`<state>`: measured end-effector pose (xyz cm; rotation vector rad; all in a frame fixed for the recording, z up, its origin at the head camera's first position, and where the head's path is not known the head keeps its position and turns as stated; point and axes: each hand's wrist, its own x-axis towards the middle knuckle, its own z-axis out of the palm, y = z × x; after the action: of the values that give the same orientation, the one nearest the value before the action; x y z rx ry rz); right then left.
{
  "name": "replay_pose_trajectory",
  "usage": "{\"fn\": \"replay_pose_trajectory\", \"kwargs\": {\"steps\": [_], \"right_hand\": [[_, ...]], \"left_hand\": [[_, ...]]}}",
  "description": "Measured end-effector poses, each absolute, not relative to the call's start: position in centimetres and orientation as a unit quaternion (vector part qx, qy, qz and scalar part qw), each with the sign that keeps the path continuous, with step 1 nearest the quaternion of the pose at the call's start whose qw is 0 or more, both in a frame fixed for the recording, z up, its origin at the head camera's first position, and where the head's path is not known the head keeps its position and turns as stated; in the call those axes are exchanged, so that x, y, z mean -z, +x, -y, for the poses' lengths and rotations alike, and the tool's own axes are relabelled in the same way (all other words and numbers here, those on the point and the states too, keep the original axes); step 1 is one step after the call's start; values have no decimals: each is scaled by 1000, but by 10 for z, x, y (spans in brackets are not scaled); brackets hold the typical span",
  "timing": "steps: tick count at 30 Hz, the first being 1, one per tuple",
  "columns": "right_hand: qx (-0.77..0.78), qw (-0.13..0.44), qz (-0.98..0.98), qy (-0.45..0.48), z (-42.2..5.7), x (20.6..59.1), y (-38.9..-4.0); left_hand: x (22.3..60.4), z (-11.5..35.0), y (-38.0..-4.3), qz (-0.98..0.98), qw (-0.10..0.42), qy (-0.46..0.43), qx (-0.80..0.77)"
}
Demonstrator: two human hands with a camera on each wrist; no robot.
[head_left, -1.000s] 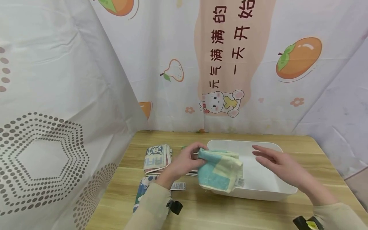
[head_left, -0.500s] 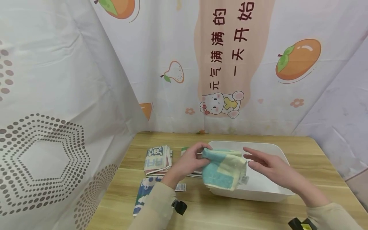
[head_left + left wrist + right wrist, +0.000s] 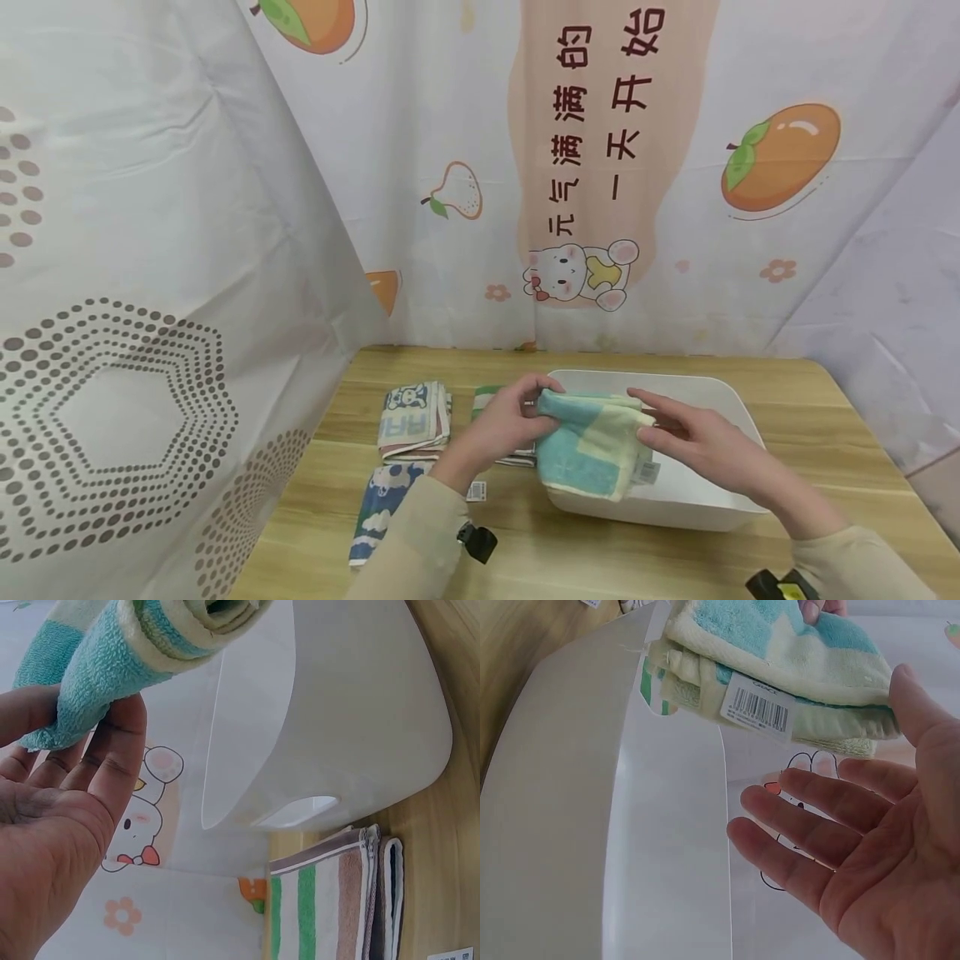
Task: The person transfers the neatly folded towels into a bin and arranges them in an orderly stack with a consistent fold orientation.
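Observation:
A folded blue-and-cream towel (image 3: pixel 588 450) hangs in the air before the white plastic bin (image 3: pixel 690 510). My left hand (image 3: pixel 513 423) pinches its left end between thumb and fingers; the left wrist view shows the blue terry cloth (image 3: pixel 105 675) folded over in that grip. At the towel's other end is my right hand (image 3: pixel 701 435), with fingers extended. In the right wrist view the right thumb (image 3: pixel 915 701) is at the towel's edge while the fingers stretch out below it. A white barcode label (image 3: pixel 757 709) sticks out from the towel's layers.
On the left of the wooden table (image 3: pixel 510 558) lie a folded cream towel with a printed figure (image 3: pixel 408 417) and a blue patterned towel (image 3: pixel 382 504). A folded striped towel (image 3: pixel 322 900) sits beside the bin. A printed curtain (image 3: pixel 450 275) hangs behind.
My left hand has carried the towel slightly to the right. The right hand has come left, from over the bin to the towel's right end.

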<state>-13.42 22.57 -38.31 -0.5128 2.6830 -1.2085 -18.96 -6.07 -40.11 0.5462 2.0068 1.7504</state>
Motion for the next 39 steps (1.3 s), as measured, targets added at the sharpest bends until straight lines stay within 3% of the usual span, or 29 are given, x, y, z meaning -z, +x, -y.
{"fn": "replay_pose_trajectory", "kwargs": {"steps": [22,30,39], "right_hand": [[554,182,-806,-102,-235,386,-148],[574,216,-784,-99,-241,388,-150],[603,213,-762,-103,-242,396,-157]], "left_hand": [[400,46,-194,-722,200,216,-626],[399,39,-194,-726,191,183,-634],[403,27,-202,-693,189,146,-681]]}}
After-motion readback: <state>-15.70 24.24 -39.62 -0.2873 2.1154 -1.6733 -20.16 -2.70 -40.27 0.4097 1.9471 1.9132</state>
